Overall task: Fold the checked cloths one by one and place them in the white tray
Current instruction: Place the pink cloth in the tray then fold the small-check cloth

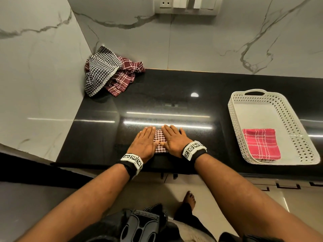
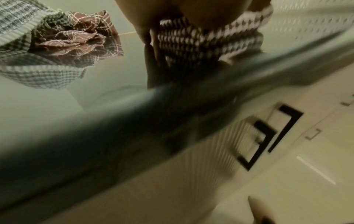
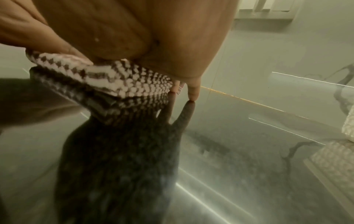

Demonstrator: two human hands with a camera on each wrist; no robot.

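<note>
Left hand and right hand flat, fingers straight, pressing folded checked cloth left of white tray; smooth outward evenly (crease holds); lift square.

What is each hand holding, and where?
Nothing gripped: left hand and right hand press flat on the folded cloth, one on each side.

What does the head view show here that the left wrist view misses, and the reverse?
Only the head view: both hands, left and right, pressing flat on the folded cloth, plus the pink cloth lying in the white tray. Only the left wrist view: black cabinet handles below the counter. Both: the unfolded cloth pile in the corner.
</note>
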